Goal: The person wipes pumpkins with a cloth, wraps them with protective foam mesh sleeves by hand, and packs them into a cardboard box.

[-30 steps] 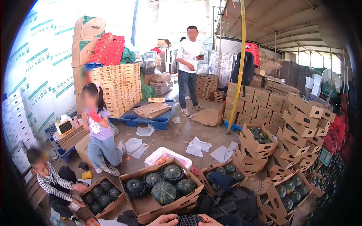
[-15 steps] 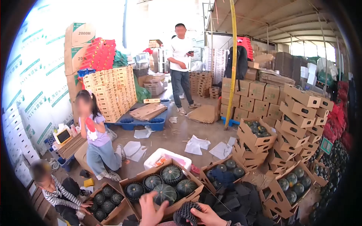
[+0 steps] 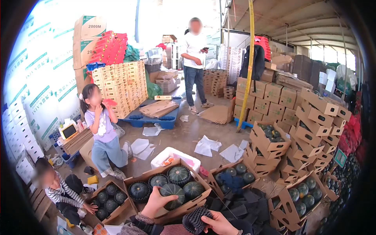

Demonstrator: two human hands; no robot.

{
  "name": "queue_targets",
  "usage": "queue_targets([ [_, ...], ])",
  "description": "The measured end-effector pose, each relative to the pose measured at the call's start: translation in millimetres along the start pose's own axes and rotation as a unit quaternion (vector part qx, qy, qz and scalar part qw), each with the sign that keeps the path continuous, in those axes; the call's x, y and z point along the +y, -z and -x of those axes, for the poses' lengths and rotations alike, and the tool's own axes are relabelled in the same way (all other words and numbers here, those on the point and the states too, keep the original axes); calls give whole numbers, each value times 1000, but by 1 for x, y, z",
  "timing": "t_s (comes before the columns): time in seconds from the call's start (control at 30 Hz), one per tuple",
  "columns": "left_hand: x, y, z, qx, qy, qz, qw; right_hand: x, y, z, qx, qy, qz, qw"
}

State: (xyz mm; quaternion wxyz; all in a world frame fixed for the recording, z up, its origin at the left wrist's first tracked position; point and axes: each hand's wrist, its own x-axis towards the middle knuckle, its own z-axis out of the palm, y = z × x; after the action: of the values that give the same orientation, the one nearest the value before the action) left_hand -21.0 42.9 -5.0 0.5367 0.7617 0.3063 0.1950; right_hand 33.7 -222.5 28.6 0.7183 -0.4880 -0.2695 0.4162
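Note:
My left hand (image 3: 158, 201) rests on a striped green pumpkin (image 3: 172, 195), thumb on its top right and fingers at its left side. That pumpkin sits at the front of an open cardboard box (image 3: 156, 171) with several others, some wrapped in black foam net. Lower right of it, my right hand (image 3: 219, 223) pinches a black foam net sleeve (image 3: 193, 220), which looks bunched and hollow. Black foam pieces (image 3: 244, 205) are heaped right of my hands.
A person in stripes (image 3: 64, 194) reaches to a smaller pumpkin box (image 3: 125, 203) at left. Another person kneels (image 3: 105, 133); a third stands behind (image 3: 194, 58). A white foam box (image 3: 188, 156), a yellow pole (image 3: 247, 78) and stacked cartons (image 3: 313, 129) stand around.
My left hand has left the net, reached forward and settled on the striped pumpkin. The net remains in my right hand, now lifted and turned. The kneeling person raises a red item to the mouth.

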Motion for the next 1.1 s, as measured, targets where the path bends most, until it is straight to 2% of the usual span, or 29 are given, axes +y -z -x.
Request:
queue_targets([
  [0.1,24,-3,12,19,-93,-109,990,1,5,4,-9,2,-18,1000],
  [0.13,40,-2,17,-5,-113,-73,991,2,6,5,-9,6,-24,1000],
  [0.27,32,-13,9,58,-343,-169,922,1,8,11,27,13,-70,997],
  [0.37,15,-16,15,23,-388,-309,868,31,41,9,-29,-22,-105,994],
  [0.47,-3,-20,33,-14,-374,-269,888,37,37,13,-9,-25,-104,994],
  [0.57,-1,-30,29,32,-375,-287,881,30,36,10,-51,-50,3,997],
  [0.6,12,-27,40,-1,-399,-285,871,22,24,6,-76,68,42,994],
  [0.63,19,-24,47,-71,-443,-178,876,13,15,9,-88,80,63,991],
  [0.67,35,-28,65,-187,-382,83,901,7,9,9,-104,76,59,990],
  [0.7,56,-23,96,-287,-254,203,901,4,7,11,-119,64,52,989],
  [0.73,54,-18,104,-352,-190,254,880,-4,7,13,-138,47,75,986],
  [0.77,49,-12,110,-412,-119,306,850,-4,7,13,-152,85,116,978],
  [0.83,53,-2,118,-413,-135,335,836,2,7,10,-186,143,191,953],
  [0.87,42,7,117,-441,-66,335,830,-7,10,14,-236,26,197,951],
  [0.9,30,12,114,-466,6,338,818,-9,10,14,-245,24,216,945],
  [0.93,21,13,114,-552,-81,246,792,-10,9,16,-253,23,236,938],
  [1.0,40,25,96,-579,-225,177,764,-13,-2,11,-335,5,151,930],
  [1.03,47,27,100,-518,-263,216,785,-10,-4,6,-389,7,140,911],
  [1.1,33,33,119,-420,-52,394,816,6,7,-1,-380,-168,195,888],
])
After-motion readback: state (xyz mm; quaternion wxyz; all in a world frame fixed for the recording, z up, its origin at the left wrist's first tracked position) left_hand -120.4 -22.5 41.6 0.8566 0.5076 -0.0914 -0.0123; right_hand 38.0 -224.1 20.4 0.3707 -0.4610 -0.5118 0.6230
